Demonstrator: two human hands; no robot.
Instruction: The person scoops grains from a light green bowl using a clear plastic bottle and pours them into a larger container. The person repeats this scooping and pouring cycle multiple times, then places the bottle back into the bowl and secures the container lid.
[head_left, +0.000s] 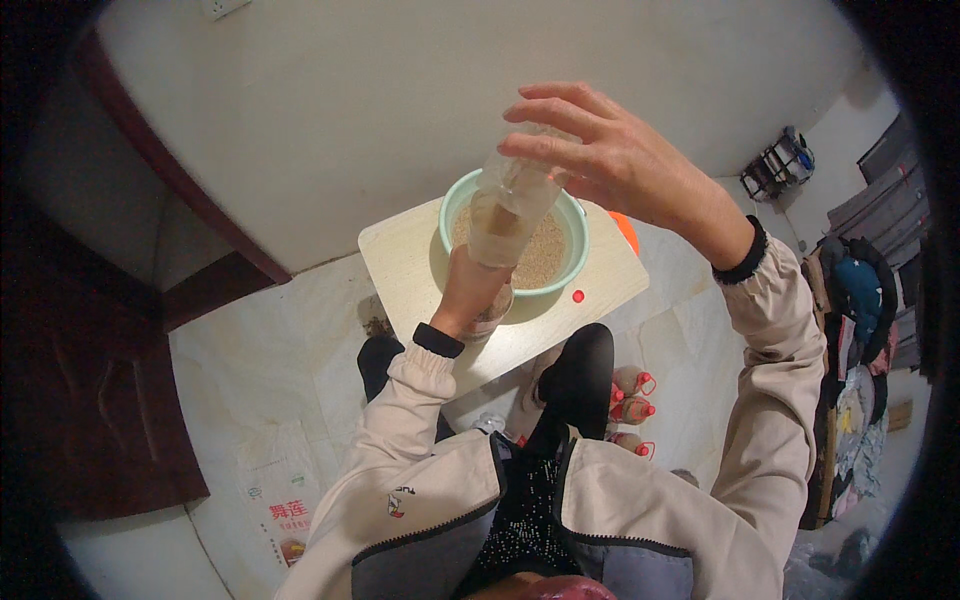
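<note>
My left hand (472, 289) is wrapped around the neck area of a plastic bottle (491, 319), which stands on a small pale table (401, 247) with brownish grain inside. Above that fist rises a clear plastic piece (499, 232), like a cut bottle top, mouth upward. A second clear plastic container (525, 169) tilts down into it, with my right hand (600, 150) around its upper end, fingers spread. Behind them sits a pale green basin (581, 255) holding grain. The join between the bottle and the clear piece is hidden by my left hand.
A red bottle cap (578, 296) lies on the table near the basin. Several filled bottles with red caps (634, 409) stand on the floor to the right. An orange object (624, 231) shows behind the table. A printed plastic bag (281, 502) lies on the floor at left.
</note>
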